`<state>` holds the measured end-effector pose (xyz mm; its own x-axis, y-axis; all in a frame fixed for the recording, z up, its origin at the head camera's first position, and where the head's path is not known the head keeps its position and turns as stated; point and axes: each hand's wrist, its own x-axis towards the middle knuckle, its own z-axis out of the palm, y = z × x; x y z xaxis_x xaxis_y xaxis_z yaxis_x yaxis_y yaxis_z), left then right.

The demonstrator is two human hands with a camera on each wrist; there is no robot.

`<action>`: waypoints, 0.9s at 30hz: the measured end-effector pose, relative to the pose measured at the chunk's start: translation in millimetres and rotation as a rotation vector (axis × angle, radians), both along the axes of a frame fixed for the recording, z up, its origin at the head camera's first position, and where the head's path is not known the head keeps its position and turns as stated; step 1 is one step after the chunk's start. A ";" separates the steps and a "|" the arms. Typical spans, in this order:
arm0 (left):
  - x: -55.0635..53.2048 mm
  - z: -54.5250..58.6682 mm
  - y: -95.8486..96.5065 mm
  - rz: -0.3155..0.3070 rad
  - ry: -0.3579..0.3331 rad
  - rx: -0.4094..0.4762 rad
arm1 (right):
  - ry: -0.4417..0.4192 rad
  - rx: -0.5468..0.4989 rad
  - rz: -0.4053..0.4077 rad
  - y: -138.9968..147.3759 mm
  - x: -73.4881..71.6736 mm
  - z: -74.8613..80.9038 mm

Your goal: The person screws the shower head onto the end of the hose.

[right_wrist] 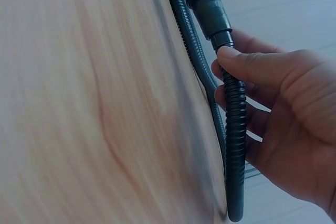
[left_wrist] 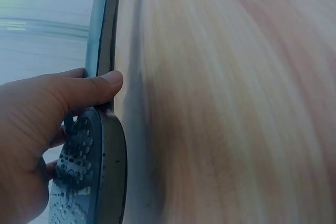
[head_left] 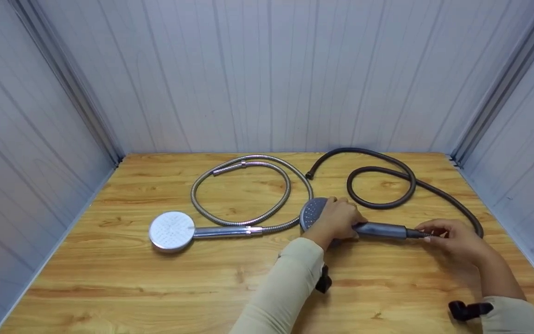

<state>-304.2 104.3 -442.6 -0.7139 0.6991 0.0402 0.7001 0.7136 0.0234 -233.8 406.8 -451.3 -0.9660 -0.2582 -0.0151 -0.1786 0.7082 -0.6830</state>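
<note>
My left hand point(head_left: 342, 218) grips a dark grey shower head point(head_left: 312, 212) around its neck, thumb across the handle's base in the left wrist view. The nozzle face point(left_wrist: 73, 177) shows beside the palm. At the far end of the handle point(head_left: 383, 230), my right hand point(head_left: 454, 241) pinches the black ribbed hose point(right_wrist: 234, 108) between thumb and fingers, just below the connector point(right_wrist: 214, 17). Hose and handle are joined end to end there. From the right hand the hose curves back and loops on the table, its free end point(head_left: 309, 176) lying near the middle.
A chrome shower head point(head_left: 172, 231) lies left on the wooden table point(head_left: 155, 292), attached to a coiled silver hose point(head_left: 195, 195) that reaches close to the grey head. White panelled walls point(head_left: 267, 79) stand at the back and both sides.
</note>
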 end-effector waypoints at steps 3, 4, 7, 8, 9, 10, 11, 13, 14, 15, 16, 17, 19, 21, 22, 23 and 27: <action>-1.8 -4.7 1.9 0.000 -0.010 -0.001 | -0.004 0.005 -0.007 1.4 -1.5 -2.3; -2.2 -5.9 2.4 0.001 -0.012 -0.002 | -0.004 0.006 -0.009 1.6 -1.9 -2.9; -2.8 -8.8 4.0 0.011 -0.015 -0.005 | 0.002 0.008 -0.003 2.1 -3.2 -4.5; -2.8 -9.3 4.4 0.015 -0.016 -0.007 | 0.005 0.009 -0.003 2.1 -3.5 -5.0; -2.7 -9.9 4.8 0.018 -0.016 -0.009 | 0.006 0.009 -0.005 2.0 -3.7 -5.4; -2.6 -10.4 5.1 0.020 -0.013 -0.015 | 0.008 0.013 0.000 2.1 -4.1 -5.8; -2.7 -10.9 5.5 0.022 -0.009 -0.022 | 0.010 0.019 0.004 2.2 -4.5 -6.2; -2.7 -11.6 6.0 0.025 -0.001 -0.036 | 0.004 0.027 0.003 1.9 -5.0 -6.5; -2.7 -11.7 6.1 0.026 0.005 -0.047 | 0.001 0.033 0.001 1.6 -5.3 -6.4; -2.7 -11.9 6.2 0.029 0.009 -0.056 | -0.001 0.041 0.003 1.3 -5.7 -6.3; -2.8 -12.1 6.4 0.033 0.013 -0.063 | -0.005 0.048 0.006 1.0 -6.1 -6.1; -3.0 -12.3 6.6 0.038 0.014 -0.066 | -0.007 0.055 0.005 0.5 -6.3 -6.0; -3.0 -12.5 6.7 0.047 0.010 -0.066 | -0.009 0.069 0.001 -0.5 -6.7 -5.8; -3.0 -13.3 7.0 0.060 0.003 -0.059 | -0.007 0.079 -0.003 -1.5 -7.0 -6.3; -2.9 -13.6 7.1 0.065 -0.001 -0.056 | -0.004 0.082 -0.008 -2.0 -7.0 -6.6; -2.7 -13.7 7.2 0.067 -0.004 -0.052 | -0.001 0.083 -0.012 -2.5 -7.0 -7.0; -2.5 -13.9 7.6 0.071 -0.016 -0.036 | 0.006 0.069 -0.036 -3.4 -6.5 -8.7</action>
